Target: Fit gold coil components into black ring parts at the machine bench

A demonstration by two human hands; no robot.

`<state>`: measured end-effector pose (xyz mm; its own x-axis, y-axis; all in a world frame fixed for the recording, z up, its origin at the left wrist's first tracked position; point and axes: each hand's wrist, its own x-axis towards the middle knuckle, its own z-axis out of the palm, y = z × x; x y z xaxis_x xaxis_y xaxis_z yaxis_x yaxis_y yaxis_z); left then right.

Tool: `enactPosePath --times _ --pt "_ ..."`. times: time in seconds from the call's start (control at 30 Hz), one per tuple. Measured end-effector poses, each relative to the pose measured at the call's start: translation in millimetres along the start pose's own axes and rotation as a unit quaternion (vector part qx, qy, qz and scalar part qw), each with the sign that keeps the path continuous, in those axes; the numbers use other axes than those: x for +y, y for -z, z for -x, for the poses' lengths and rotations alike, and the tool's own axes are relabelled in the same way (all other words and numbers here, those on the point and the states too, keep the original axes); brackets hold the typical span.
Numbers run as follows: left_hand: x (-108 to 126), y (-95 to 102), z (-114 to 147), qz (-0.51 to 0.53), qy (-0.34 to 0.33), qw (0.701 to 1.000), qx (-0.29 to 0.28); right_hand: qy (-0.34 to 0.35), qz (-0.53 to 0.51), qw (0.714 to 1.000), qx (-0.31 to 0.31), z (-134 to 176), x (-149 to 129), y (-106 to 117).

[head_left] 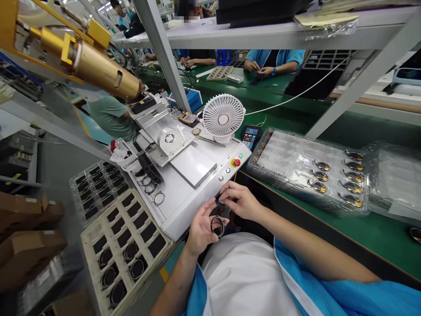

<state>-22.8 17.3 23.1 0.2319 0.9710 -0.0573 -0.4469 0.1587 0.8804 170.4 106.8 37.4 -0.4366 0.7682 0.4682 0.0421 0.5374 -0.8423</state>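
My left hand [199,229] is turned palm up in front of the machine's front edge, with a round dark metal ring like a watch case [217,226] held at its palm and lower fingers. My right hand [242,202] comes in from the right, fingers bent and pinched together. Between the fingertips of both hands is a small dark piece [219,202], too small and covered to name. Both hands are just above my lap. On the white machine bed [197,164] left of them lie several loose metal rings [159,199].
A cream tray [131,267] with several round parts stands at the lower left. The machine's red button [236,163] is just beyond my right hand. A white fan [223,116] stands behind. On the right, a clear plastic tray [283,158] holds gold-and-black round parts. Co-workers sit across the green bench [279,94].
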Motion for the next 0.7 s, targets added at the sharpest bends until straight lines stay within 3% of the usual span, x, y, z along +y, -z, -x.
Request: enactPosePath --times 0.1,0.2,0.3,0.43,0.7 --pt "-2.9 1.5 -1.7 0.025 0.014 0.999 0.022 0.028 0.030 0.999 -0.035 -5.0 -0.8 3.1" --pt "-2.2 3.1 -6.8 0.043 0.012 0.998 0.050 0.033 0.066 0.997 -0.037 -30.8 -0.6 12.6" --pt "1.3 3.2 -10.3 0.044 -0.002 0.997 0.063 -0.057 0.084 0.995 -0.013 -74.4 3.3 23.2" --pt "5.5 1.6 -7.2 0.033 -0.017 0.997 0.068 -0.223 0.134 0.966 0.001 -121.1 14.8 28.6" --pt "4.2 8.9 9.1 0.018 -0.042 0.994 0.098 -0.294 0.152 0.943 0.024 -124.1 34.1 25.3"
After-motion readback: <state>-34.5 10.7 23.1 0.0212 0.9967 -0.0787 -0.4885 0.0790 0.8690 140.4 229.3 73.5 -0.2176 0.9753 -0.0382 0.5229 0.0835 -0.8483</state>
